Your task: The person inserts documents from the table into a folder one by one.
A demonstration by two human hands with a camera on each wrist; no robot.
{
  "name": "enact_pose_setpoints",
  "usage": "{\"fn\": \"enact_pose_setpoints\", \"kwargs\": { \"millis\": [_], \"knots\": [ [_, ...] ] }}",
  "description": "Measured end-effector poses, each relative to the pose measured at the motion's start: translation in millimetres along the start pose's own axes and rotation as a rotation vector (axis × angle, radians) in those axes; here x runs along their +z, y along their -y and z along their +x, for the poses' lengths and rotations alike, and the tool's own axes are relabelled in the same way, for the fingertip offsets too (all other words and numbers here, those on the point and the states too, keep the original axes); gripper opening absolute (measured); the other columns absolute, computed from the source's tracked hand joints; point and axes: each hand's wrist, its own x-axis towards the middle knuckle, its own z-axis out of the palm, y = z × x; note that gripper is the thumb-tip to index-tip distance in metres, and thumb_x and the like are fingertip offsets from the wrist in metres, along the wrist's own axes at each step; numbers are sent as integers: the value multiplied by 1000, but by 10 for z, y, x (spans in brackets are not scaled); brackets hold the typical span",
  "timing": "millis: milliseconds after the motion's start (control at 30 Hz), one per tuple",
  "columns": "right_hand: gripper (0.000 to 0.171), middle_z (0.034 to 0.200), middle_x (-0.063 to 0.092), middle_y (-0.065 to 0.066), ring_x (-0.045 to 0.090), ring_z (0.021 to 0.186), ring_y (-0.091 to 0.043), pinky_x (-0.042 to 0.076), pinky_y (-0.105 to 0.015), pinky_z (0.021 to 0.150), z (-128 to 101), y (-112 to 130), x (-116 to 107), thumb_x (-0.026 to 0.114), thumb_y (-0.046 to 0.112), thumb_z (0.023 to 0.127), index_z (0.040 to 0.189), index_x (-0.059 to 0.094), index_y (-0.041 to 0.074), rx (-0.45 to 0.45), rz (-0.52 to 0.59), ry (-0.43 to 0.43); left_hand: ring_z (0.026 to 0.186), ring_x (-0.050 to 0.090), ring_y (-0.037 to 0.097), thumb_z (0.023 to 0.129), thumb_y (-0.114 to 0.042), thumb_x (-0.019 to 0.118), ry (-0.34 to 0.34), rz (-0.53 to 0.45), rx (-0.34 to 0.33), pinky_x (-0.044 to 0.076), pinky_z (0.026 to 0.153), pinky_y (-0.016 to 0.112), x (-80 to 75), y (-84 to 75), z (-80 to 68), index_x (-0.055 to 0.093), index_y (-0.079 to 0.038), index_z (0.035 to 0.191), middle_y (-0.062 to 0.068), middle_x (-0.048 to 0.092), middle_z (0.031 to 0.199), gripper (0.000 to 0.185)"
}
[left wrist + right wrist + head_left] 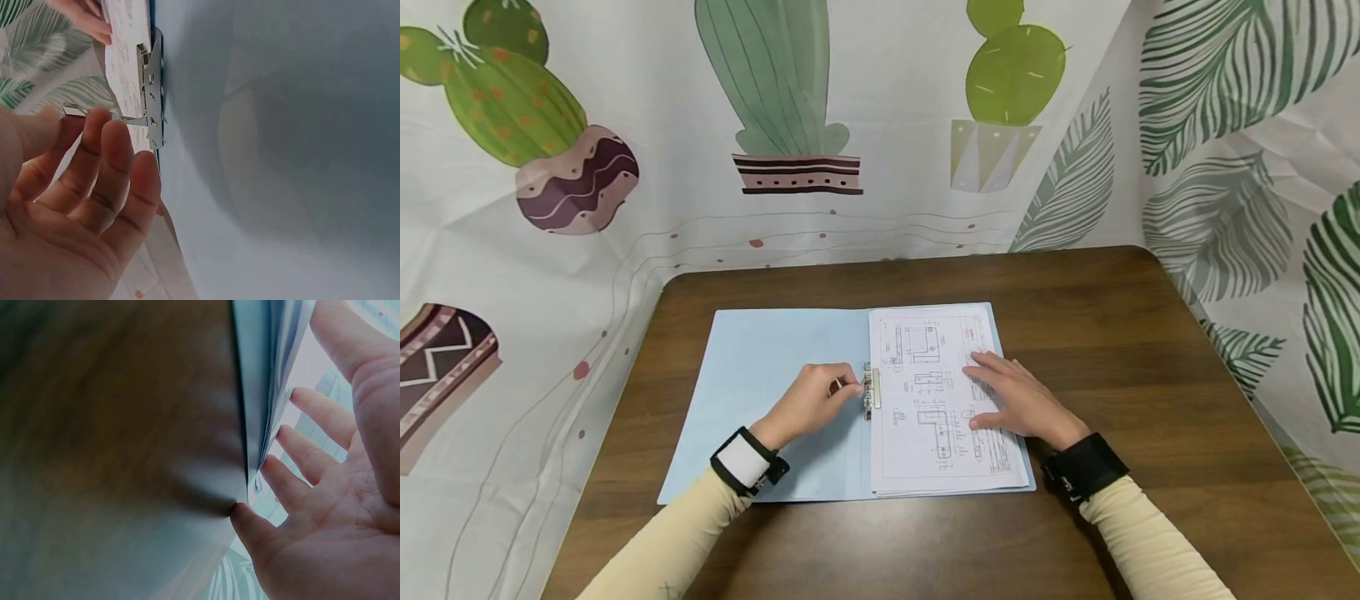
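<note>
A light blue folder (775, 350) lies spread open on the table, with a stack of printed technical drawings (902, 467) on its right half. Along the fold sits a metal clip (872, 390). My left hand (808, 402) pinches the clip's thin metal lever (133, 120) between thumb and index finger; the left wrist view shows the lever sticking out from the clip, its other fingers loosely bent. My right hand (1022, 400) rests with spread fingers on the right part of the drawings. In the right wrist view its fingertips (270, 464) touch the edge of the sheets.
The brown wooden table (1075, 292) has rounded far corners. Behind it and at both sides hangs a white cloth (910, 150) printed with cacti and leaves. Each wrist wears a black strap (1090, 467).
</note>
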Motion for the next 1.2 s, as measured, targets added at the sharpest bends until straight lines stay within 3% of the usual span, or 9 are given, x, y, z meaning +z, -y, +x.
{"fn": "enact_pose_setpoints", "kwargs": {
  "millis": [200, 300, 467, 733, 967, 1200],
  "knots": [
    [85, 162, 38, -18, 31, 151, -38, 21, -64, 118, -2, -2, 13, 92, 34, 76, 147, 55, 5, -8, 3, 2, 69, 59, 12, 93, -14, 77, 68, -35, -60, 49, 64, 28, -16, 26, 40, 69, -15, 85, -4, 70, 85, 12],
    [86, 161, 38, -18, 31, 151, -38, 21, -64, 118, 5, 3, 9, 93, 34, 75, 147, 56, 5, -2, 6, 1, 69, 56, 13, 91, -19, 80, 100, 3, -103, 47, 63, 29, -12, 22, 62, 64, -19, 87, -8, 66, 84, 16],
    [86, 162, 37, -18, 30, 151, -38, 20, -64, 118, 16, 11, 0, 93, 34, 75, 147, 55, 5, 9, 10, 8, 64, 47, 12, 86, -27, 85, 134, 93, -176, 38, 60, 29, 28, 0, 92, 57, -14, 88, -6, 54, 74, 31],
    [86, 162, 37, -18, 28, 152, -37, 19, -64, 119, 19, 16, -5, 93, 33, 74, 147, 56, 5, 7, 9, 8, 57, 34, 11, 82, -40, 86, 179, 191, -223, 27, 54, 28, 114, 49, 79, 47, -12, 85, -5, 35, 66, 48],
    [87, 162, 37, -18, 28, 152, -38, 19, -64, 119, 13, 3, -13, 93, 33, 74, 147, 56, 6, 7, 10, 9, 55, 33, 11, 79, -49, 85, 196, 269, -248, 26, 50, 29, 195, 66, 80, 42, -15, 86, -5, 33, 64, 56],
    [86, 162, 37, -19, 28, 152, -39, 19, -65, 118, 13, -3, -15, 94, 31, 74, 147, 56, 5, 8, 20, 6, 56, 35, 14, 78, -49, 86, 185, 306, -251, 26, 50, 30, 254, 55, 100, 46, -14, 91, -3, 36, 66, 55]
  ]
}}
